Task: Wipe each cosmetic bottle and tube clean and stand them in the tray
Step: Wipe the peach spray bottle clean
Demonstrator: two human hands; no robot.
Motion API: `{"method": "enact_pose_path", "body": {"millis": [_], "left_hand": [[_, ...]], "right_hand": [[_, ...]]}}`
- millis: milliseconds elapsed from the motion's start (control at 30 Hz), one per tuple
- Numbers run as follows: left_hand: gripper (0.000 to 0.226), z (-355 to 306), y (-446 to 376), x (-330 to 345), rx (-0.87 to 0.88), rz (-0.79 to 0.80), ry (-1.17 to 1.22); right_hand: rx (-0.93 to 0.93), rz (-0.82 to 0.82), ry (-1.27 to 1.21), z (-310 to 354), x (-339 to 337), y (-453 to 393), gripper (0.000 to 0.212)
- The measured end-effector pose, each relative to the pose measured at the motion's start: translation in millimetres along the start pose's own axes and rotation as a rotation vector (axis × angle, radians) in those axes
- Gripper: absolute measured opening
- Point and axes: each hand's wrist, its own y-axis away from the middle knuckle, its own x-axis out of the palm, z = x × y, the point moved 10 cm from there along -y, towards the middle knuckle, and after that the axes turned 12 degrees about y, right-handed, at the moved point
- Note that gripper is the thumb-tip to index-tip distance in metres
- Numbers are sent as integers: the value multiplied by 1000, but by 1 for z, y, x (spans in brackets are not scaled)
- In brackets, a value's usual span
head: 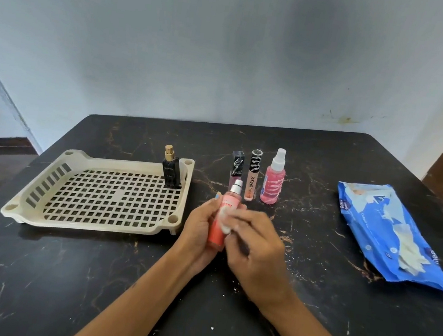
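My left hand [198, 231] grips an orange-pink spray bottle [222, 218] with a white cap, held upright above the table. My right hand [256, 245] pinches a white wipe [227, 220] against the bottle's side. A beige perforated tray [104, 196] lies to the left, and a black perfume bottle [171, 171] with a gold top stands in its far right corner. Behind my hands stand a dark-capped lip tube [236, 169], a lip gloss tube [252, 179] with a zebra cap, and a pink spray bottle [273, 179].
A blue pack of wet wipes [391, 238] lies open at the right of the black marble table [60, 273]. A pale wall rises behind the table's far edge. White crumbs are scattered on the tabletop near my arms.
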Motion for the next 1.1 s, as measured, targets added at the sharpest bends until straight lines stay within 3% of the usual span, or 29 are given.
{"method": "enact_pose_path", "body": {"millis": [233,367,600,867,967,1100], "left_hand": [[34,-6,6,14,90,78,-216],[30,-8,6,9,112,19,-226],[42,-4,-1,-14,27,-119,-19],[31,-6,7,10,68,51,-264],[32,-4,6,6,61,17,-249],[44,-1,0,-8,19,-98,-75]], "right_hand": [[254,-37,-2,-32,-4,-2,37],[204,-32,-12,-25,-5,-3,31],[-73,65,-83,13,1,1,21],[256,25,-27,-32,4,0,39],[212,69,-18,-26,7,-2,40],[6,90,-46,3,6,-1,31]]}}
